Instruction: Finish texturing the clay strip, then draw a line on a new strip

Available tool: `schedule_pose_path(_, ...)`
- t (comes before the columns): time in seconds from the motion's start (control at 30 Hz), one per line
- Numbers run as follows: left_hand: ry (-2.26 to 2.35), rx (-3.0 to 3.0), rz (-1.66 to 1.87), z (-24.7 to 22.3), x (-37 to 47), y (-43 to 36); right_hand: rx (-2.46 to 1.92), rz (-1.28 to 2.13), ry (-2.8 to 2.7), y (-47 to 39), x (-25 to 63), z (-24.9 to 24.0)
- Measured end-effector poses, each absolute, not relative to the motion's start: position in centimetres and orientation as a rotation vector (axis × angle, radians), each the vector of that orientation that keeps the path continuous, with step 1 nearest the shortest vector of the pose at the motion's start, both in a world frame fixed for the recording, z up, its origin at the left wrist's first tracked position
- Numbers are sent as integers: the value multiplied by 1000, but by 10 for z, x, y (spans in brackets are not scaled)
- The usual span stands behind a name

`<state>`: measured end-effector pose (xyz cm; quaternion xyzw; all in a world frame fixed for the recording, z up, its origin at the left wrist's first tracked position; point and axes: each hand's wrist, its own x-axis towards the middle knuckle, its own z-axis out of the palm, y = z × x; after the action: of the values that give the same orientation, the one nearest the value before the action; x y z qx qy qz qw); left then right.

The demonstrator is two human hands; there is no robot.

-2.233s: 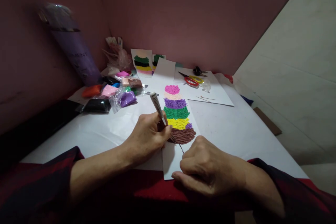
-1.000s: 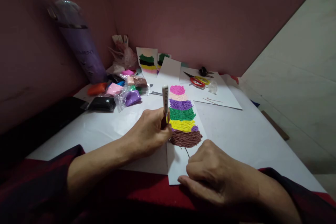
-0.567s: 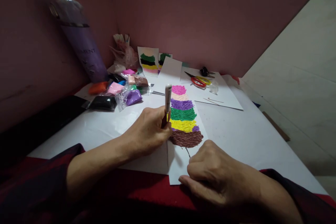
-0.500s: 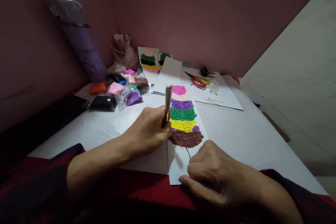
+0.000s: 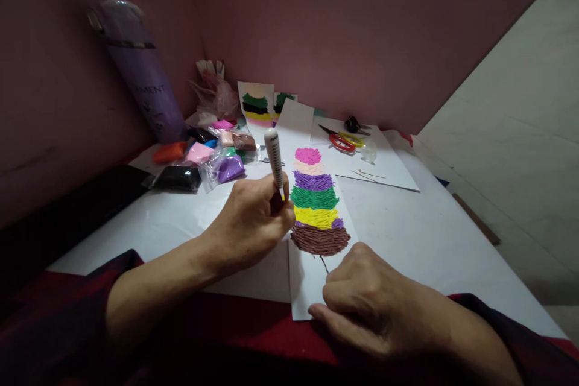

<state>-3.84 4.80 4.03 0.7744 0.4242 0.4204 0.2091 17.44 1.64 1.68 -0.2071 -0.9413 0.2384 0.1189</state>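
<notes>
Beyond the left hand [image 5: 248, 223], coloured packets [image 5: 230, 169] flank a bottle [image 5: 145, 84].

Scissors with red and yellow handles [image 5: 340, 138] lie on a white board [image 5: 393, 166], a small black object [image 5: 351, 125] just behind them and a crumpled piece of clear plastic [image 5: 369, 152] near their handles. Well to the scissors' left stands a purple bottle [image 5: 143, 84] lettered "MENT"; between bottle and scissors are a crinkled plastic bag [image 5: 215, 95] and an upright striped card [image 5: 256, 107]. A pink wall [image 5: 316, 30] rises behind the scissors, a pale wall [image 5: 515, 132] to their right.
</notes>
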Motion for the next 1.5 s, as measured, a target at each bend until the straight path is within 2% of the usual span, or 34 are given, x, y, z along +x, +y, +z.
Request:
schedule_pose_path(0.67, 996, 1865, 1003, 38, -29, 43, -581, 616, -2762, 16, 174, 21)
schedule_pose_path(1.03, 1015, 1993, 950, 35, -30, 44, -571, 683, -2739, 17, 173, 21)
schedule_pose_path(1.5, 1094, 2059, 919, 36, -35, 47, -611, 606, -2792, 16, 174, 24)
